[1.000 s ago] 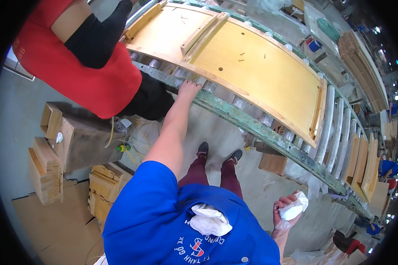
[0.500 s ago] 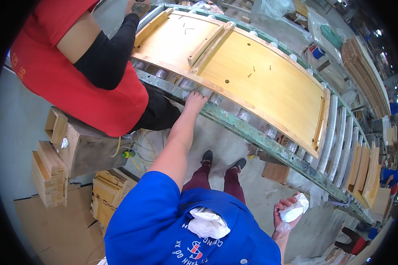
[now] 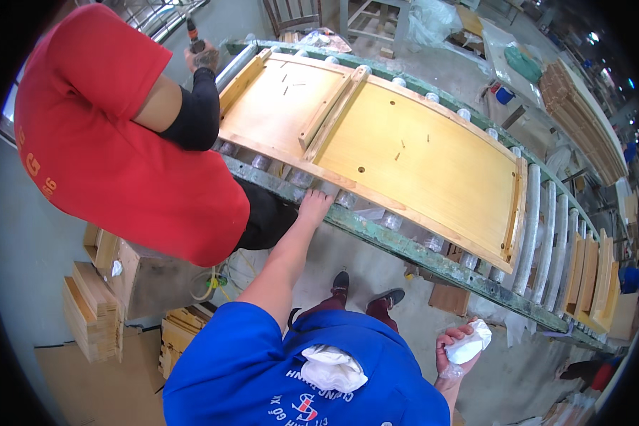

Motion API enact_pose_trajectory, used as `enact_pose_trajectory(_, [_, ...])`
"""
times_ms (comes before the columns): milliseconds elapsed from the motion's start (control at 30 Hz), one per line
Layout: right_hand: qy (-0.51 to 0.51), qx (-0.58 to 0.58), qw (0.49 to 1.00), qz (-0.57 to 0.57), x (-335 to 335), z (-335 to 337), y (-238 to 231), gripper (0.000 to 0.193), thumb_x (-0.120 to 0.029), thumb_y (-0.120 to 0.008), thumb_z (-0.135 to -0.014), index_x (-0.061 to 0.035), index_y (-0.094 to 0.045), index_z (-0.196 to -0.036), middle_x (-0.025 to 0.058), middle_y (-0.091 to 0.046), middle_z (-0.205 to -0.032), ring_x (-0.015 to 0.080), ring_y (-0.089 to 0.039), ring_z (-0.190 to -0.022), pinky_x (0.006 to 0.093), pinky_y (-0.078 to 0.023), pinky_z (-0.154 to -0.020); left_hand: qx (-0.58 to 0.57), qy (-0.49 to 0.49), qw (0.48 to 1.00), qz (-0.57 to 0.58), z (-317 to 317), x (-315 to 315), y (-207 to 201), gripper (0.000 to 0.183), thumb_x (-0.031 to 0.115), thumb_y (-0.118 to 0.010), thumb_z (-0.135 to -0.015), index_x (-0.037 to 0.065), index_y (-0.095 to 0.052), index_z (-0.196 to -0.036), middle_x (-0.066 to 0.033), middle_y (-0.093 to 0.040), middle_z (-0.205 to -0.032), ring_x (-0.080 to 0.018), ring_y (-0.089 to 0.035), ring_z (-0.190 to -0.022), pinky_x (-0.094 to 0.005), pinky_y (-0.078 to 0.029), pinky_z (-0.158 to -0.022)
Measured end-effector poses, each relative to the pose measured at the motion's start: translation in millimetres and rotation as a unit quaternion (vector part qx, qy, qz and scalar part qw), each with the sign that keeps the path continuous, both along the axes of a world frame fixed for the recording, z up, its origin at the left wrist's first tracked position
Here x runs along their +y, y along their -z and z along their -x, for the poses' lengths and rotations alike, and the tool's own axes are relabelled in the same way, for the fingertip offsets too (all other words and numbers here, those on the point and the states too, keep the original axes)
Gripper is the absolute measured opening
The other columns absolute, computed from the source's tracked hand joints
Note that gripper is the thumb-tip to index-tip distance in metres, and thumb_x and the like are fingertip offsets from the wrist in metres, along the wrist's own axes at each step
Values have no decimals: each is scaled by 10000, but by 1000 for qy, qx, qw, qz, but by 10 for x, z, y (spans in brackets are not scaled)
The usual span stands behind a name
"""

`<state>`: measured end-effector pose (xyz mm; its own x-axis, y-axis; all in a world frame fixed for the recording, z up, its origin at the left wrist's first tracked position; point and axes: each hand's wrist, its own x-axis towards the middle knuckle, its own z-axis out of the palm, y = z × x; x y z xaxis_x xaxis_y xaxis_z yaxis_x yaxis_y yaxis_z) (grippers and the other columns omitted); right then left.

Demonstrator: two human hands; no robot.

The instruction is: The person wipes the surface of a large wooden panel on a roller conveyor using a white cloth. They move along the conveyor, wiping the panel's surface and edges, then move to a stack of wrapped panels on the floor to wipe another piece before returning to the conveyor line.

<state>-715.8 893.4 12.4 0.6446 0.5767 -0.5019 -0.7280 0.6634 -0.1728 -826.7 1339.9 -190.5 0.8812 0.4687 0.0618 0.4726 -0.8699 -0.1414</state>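
My left hand point(image 3: 315, 206) rests on the green rail point(image 3: 376, 231) of a roller conveyor, its fingers laid over the edge just below a wooden panel point(image 3: 433, 177). The panel lies on the rollers, with a raised frame and a crossbar point(image 3: 334, 110) over it. Several small screws point(image 3: 403, 145) lie loose on its face. Off to the right, away from the conveyor, my right hand point(image 3: 449, 348) is closed round a crumpled white wad point(image 3: 470, 342), either cloth or paper; I cannot tell which.
At the left a co-worker in a red shirt point(image 3: 121, 170) leans by the conveyor, a hand point(image 3: 203, 57) on a driver-like tool point(image 3: 192, 30). Stacked wooden pieces point(image 3: 92, 312) stand lower left. More boards point(image 3: 589, 284) sit on the rollers at the right. A cardboard box point(image 3: 449, 298) lies under the conveyor.
The view has shifted, so the conveyor and panel sit lower in it. The co-worker's hand and tool now show more fully. My hands keep their places, left on the rail, right round the wad.
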Motion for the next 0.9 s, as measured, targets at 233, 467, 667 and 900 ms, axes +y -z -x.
enact_pose_trajectory(233, [6,-1,999,-51,22,-87,136,395,-355,-469,-913,-148,-530,-1244,-7,-598,-898,168,-505,-779,326,-371,-682,48,-20,996,70,-19,-52,-171,285,186,-585,-787,65,-540,-1041,-158,-575,-1056,-313,-519,-1061,-438,-353,-999])
enact_pose_trajectory(467, [31,-6,996,-86,-401,-220,157,410,-395,-468,-900,-133,-553,-1203,14,-615,-891,183,-512,-766,328,-387,-666,-74,-109,987,91,-126,-860,-359,579,131,-629,-691,65,-457,-1240,-125,-425,-1311,-319,-351,-1261,-481,-254,-1069])
enact_pose_trajectory(667, [113,45,991,-55,-1243,-367,226,386,-363,-491,-892,-97,-575,-1160,24,-622,-892,183,-541,-779,327,-419,-682,-38,16,971,234,128,-2273,2,530,163,-622,-714,113,-494,-1225,-118,-460,-1267,-324,-391,-1209,-485,-291,-1030])
enact_pose_trajectory(900, [184,70,980,-26,-2284,-494,228,391,-396,-481,-890,-100,-579,-1126,45,-620,-882,219,-561,-758,343,-445,-663,257,25,852,455,-496,-3149,300,343,174,-555,-773,59,-621,-1089,-197,-654,-987,-351,-621,-939,-403,-498,-826])
